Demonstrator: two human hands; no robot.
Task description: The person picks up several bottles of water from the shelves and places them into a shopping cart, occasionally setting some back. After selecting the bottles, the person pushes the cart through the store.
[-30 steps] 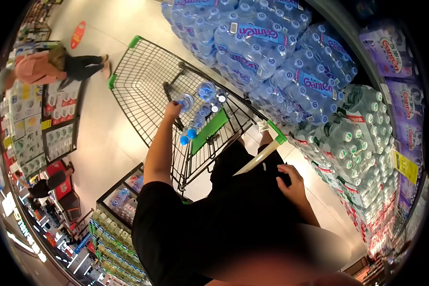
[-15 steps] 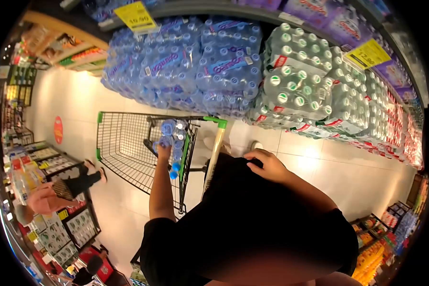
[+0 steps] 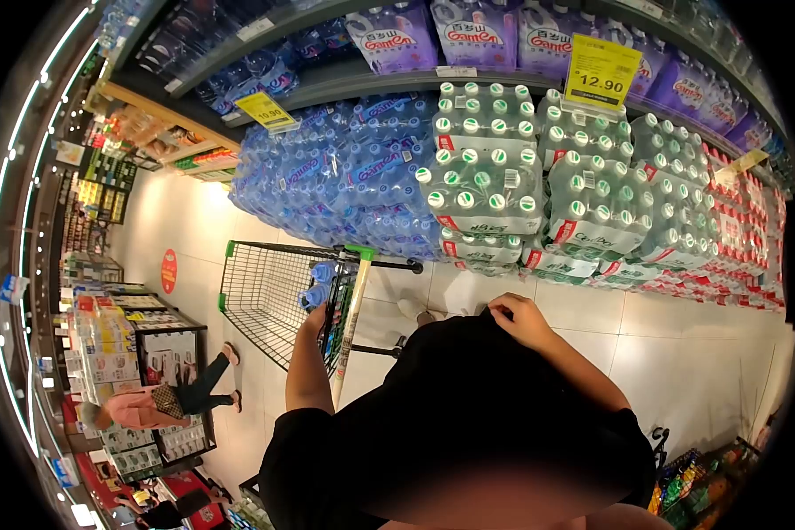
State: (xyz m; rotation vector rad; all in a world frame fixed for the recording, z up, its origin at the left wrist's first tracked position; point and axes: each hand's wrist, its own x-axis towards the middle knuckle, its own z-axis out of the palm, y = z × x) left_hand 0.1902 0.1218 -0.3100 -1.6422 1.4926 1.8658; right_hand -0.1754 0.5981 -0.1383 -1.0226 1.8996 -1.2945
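Observation:
My left hand [image 3: 313, 319] is down inside a wire shopping cart [image 3: 254, 296] with green corners. Its fingers are closed against a clear bottle with blue tints [image 3: 312, 296], and they are partly hidden. Another such bottle [image 3: 323, 272] lies just beyond it. My right hand [image 3: 521, 320] rests at the edge of my black shirt [image 3: 468, 397], fingers loosely bent and a little apart, nothing visible in them. Between my body and the basket runs the cart's pale handle bar [image 3: 352, 309].
Stacked blue water packs [image 3: 327, 177] and green-capped bottle packs [image 3: 490, 190] stand ahead under a shelf of purple packs [image 3: 477, 37]. Yellow price signs [image 3: 602, 72] hang there. To the left a person in a pink top [image 3: 137, 408] stands by boxed goods. Shopping goods are at lower right.
My view has turned, so the shelves sit lower and show more. My left hand has stayed in the cart with the bottles. The fingers of my right hand have drawn in slightly.

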